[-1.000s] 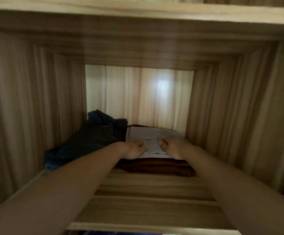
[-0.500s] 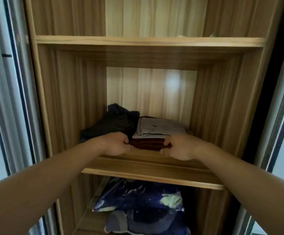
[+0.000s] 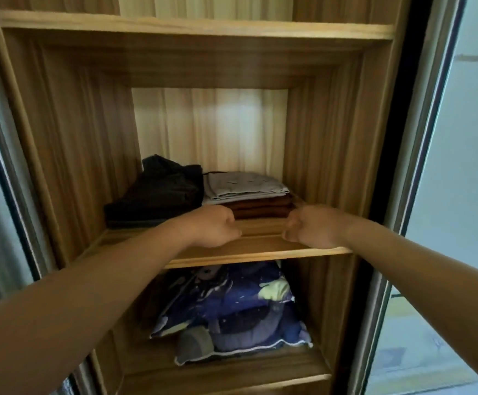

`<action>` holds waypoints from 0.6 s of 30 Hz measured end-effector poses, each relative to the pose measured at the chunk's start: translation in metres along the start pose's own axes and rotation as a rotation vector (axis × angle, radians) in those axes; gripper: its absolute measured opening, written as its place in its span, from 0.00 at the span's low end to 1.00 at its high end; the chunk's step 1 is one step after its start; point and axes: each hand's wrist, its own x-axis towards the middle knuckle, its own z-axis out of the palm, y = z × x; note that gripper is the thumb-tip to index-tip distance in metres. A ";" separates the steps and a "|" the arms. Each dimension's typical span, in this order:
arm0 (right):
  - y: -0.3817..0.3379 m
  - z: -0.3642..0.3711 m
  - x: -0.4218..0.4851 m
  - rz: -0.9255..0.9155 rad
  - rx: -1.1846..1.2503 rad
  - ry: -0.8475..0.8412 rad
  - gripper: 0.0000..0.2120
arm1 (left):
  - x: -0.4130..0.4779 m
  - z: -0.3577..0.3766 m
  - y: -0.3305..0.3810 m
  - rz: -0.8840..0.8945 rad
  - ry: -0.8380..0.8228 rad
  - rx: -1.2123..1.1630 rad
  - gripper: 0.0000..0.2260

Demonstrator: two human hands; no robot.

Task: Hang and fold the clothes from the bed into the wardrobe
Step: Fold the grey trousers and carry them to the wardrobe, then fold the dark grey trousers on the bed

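Note:
A folded grey garment [image 3: 243, 186] lies on top of a folded brown garment [image 3: 260, 208] at the back right of the wardrobe's middle shelf [image 3: 260, 253]. A dark folded pile [image 3: 158, 195] sits to their left. My left hand [image 3: 213, 228] and my right hand [image 3: 312, 226] hover over the front of that shelf, just short of the brown garment. Both have loosely curled fingers and hold nothing.
A blue patterned bundle of bedding [image 3: 232, 312] fills the shelf below. Another wooden shelf [image 3: 192, 27] runs above. Wooden side walls close in the compartment. Sliding door frames [image 3: 403, 166] stand at left and right.
Both hands have drawn back from the folded stack, off the grey garment and then off the brown one. The view has pulled out of the compartment.

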 end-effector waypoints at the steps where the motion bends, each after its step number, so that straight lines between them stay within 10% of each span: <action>1: 0.001 0.001 -0.007 0.046 0.001 0.012 0.17 | 0.005 0.005 0.004 0.046 -0.010 0.011 0.16; 18: 0.070 0.037 -0.299 0.958 0.001 0.032 0.21 | -0.021 0.106 0.243 0.860 -0.273 0.046 0.20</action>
